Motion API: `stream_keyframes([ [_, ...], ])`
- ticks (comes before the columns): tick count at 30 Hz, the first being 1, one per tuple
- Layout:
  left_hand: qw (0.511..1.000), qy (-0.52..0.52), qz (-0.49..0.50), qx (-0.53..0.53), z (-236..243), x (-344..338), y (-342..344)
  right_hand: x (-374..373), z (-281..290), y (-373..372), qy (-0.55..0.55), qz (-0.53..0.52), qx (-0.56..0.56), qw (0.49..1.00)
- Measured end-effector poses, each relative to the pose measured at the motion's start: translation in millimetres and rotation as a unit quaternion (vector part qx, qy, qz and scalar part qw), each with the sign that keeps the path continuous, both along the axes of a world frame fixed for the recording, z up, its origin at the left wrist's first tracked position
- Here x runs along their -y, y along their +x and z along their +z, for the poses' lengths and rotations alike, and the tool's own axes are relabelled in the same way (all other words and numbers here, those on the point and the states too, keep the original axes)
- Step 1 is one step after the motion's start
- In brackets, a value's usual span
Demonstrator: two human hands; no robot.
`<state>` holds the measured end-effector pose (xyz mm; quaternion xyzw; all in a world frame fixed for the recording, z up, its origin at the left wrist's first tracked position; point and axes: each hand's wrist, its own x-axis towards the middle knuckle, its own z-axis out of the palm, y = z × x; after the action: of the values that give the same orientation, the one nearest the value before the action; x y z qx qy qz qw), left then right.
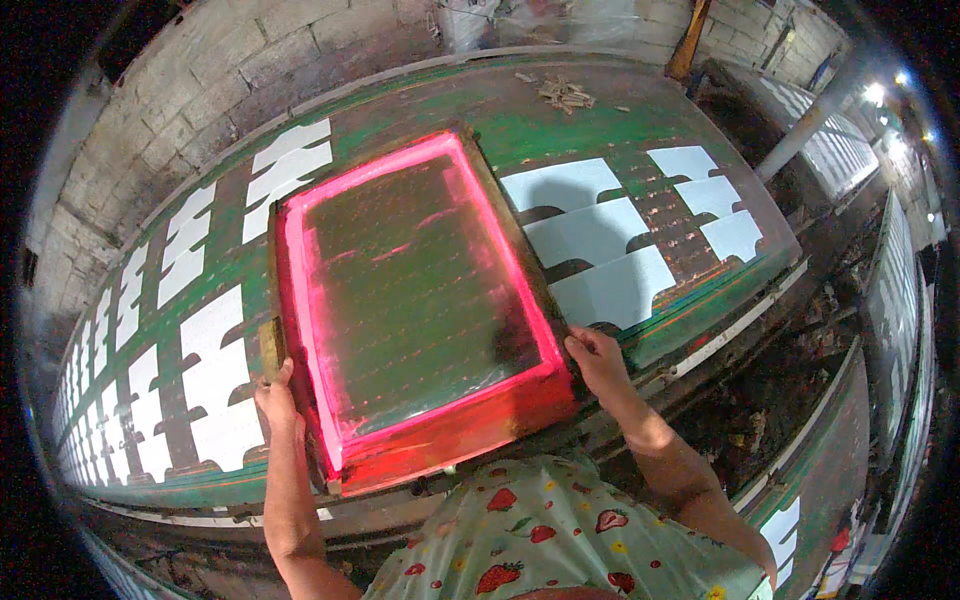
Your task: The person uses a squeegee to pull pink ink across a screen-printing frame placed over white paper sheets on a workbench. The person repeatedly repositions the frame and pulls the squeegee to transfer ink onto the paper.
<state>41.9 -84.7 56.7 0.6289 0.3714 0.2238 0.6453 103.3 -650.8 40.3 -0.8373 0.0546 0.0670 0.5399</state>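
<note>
A rectangular screen frame (pixel 552 350) with bright pink borders and a dark mesh lies tilted slightly askew on the long green table (pixel 515 115), its near side stained red. My left hand (pixel 276 388) is closed on its left side, by a pale wooden block (pixel 271 350). My right hand (pixel 592 355) grips the right edge near the lower corner. White cut garment pieces (pixel 215 390) are laid in rows left of the frame, and more (pixel 610 285) lie just to its right.
Wood scraps (pixel 565 95) sit at the table's back, before a block wall (pixel 220 70). A metal pole (pixel 805 130) stands beyond the right end. Other panels (pixel 885 330) and a dark littered gap (pixel 760 370) are at the right. Bright lamps shine at upper right.
</note>
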Motion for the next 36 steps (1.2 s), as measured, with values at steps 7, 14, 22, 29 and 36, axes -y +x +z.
stream_keyframes([
  [7, 0.999, 0.012, -0.003, 0.039, 2, 140, 58, 136, -32, 54, 0.009, -0.029, -0.049, 0.998],
  [14, 0.998, -0.016, 0.024, 0.064, -12, 309, 111, 278, -65, 100, -0.146, -0.069, 0.008, 0.987],
  [22, 0.999, 0.009, 0.019, 0.036, -36, 406, 136, 382, -74, 139, -0.016, -0.072, -0.065, 0.995],
  [29, 1.0, 0.018, 0.015, 0.012, -41, 427, 145, 407, -79, 139, -0.033, -0.053, 0.02, 0.998],
  [36, 0.998, 0.059, 0.023, -0.027, -41, 432, 148, 349, 20, 90, -0.266, 0.215, 0.291, 0.893],
])
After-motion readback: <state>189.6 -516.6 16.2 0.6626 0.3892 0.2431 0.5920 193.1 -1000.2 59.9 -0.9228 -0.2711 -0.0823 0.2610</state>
